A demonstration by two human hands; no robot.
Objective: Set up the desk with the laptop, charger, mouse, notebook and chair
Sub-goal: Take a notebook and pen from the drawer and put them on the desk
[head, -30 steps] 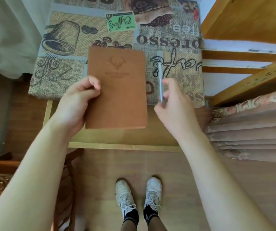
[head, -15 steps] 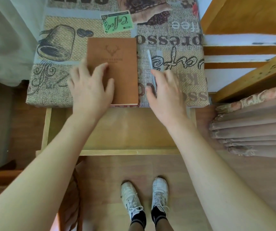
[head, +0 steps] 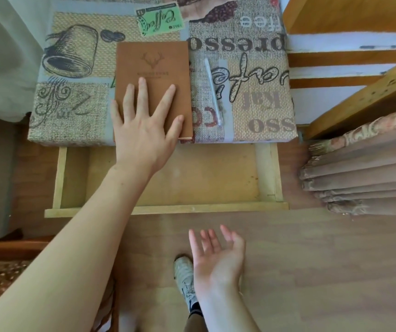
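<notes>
Left hand (head: 144, 130) flat on notebook (head: 152, 77); pen (head: 213, 92) beside it.

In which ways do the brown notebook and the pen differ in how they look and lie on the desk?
The notebook is broad, flat and brown; the pen is thin and pale. The left hand rests spread on the notebook, while nothing touches the pen; the right hand is open and away from it. Both lie side by side on the coffee-print cloth, not touching.
</notes>
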